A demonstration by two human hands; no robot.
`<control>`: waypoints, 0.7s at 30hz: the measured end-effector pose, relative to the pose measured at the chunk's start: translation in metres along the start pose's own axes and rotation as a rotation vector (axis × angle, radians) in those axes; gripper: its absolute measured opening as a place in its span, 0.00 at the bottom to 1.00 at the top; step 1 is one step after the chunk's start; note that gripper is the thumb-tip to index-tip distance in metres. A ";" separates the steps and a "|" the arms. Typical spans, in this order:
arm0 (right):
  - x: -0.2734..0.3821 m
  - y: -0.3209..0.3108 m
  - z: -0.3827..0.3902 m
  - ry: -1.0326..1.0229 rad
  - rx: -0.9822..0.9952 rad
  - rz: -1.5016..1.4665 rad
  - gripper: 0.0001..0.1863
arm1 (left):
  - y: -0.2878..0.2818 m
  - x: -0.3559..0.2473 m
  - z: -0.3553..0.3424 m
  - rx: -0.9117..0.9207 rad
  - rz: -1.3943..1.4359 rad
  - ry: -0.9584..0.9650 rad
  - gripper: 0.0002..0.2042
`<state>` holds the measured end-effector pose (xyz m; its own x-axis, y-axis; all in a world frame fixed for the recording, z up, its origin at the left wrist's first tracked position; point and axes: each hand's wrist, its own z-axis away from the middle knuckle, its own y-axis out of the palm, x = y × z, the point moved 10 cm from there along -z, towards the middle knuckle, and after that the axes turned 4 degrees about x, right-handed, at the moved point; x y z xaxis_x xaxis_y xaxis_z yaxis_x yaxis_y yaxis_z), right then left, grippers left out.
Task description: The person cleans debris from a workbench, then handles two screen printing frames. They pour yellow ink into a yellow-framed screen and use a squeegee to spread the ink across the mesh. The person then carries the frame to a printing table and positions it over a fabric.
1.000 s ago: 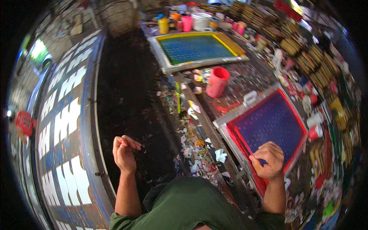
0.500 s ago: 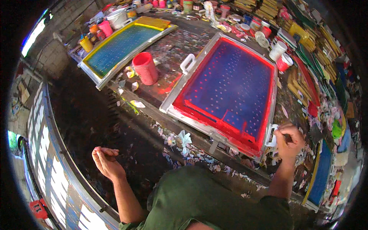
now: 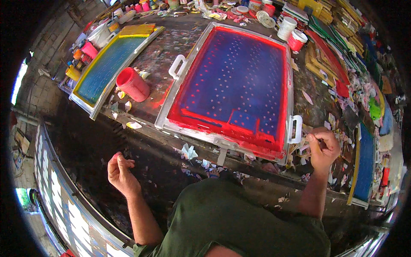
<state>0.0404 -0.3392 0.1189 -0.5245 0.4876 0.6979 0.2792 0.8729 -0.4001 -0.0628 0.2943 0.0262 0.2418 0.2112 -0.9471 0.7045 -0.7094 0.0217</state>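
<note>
My left hand (image 3: 123,173) is raised over the dark floor at the left, its fingers bent and pressed against the thumb. Nothing shows in it. To the right, my right hand (image 3: 324,147) is loosely closed, thumb against fingers, also with nothing visible inside. It hovers just beside a white handle (image 3: 295,129) on a screen-printing frame, with a small gap between. The frame's dark blue mesh (image 3: 235,81) has small pale dots and a border of wet red ink (image 3: 205,125). A second white handle (image 3: 177,67) is on the frame's left side.
A red plastic cup (image 3: 133,85) stands left of the frame. Beyond it lies a smaller blue screen with a yellow border (image 3: 109,60). White tubs (image 3: 286,28) and stacked boards (image 3: 319,66) stand at the right. Paper scraps (image 3: 189,151) litter the bench edge. A slatted panel (image 3: 64,192) curves along the left.
The view has shifted, so the bench sits higher and further left in it. My right hand has come off the white handle. My left hand's fingers have drawn in more tightly.
</note>
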 end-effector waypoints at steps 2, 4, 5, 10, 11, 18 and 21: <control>-0.007 -0.002 0.005 0.035 -0.014 -0.013 0.10 | 0.006 0.001 -0.004 0.011 0.014 0.011 0.06; -0.008 -0.001 0.009 0.028 0.004 0.074 0.09 | 0.012 0.003 -0.011 0.038 0.033 0.009 0.06; -0.008 0.000 0.011 0.022 0.021 0.103 0.09 | 0.015 0.005 -0.014 0.057 0.037 -0.005 0.06; -0.017 0.008 0.027 0.138 -0.054 0.051 0.09 | 0.032 0.029 -0.037 0.117 0.008 -0.137 0.05; -0.016 0.013 0.028 0.128 -0.067 0.038 0.09 | 0.033 0.036 -0.041 0.095 0.000 -0.174 0.05; 0.002 0.040 0.027 0.198 -0.106 0.079 0.08 | 0.067 0.048 -0.091 0.260 0.040 -0.144 0.07; 0.014 0.055 0.026 0.196 -0.120 0.086 0.08 | 0.079 0.059 -0.110 0.309 0.067 -0.183 0.07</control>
<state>0.0274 -0.2848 0.0912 -0.3321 0.5435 0.7709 0.4154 0.8181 -0.3978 0.0806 0.3250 0.0074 0.1377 0.0536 -0.9890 0.4497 -0.8931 0.0142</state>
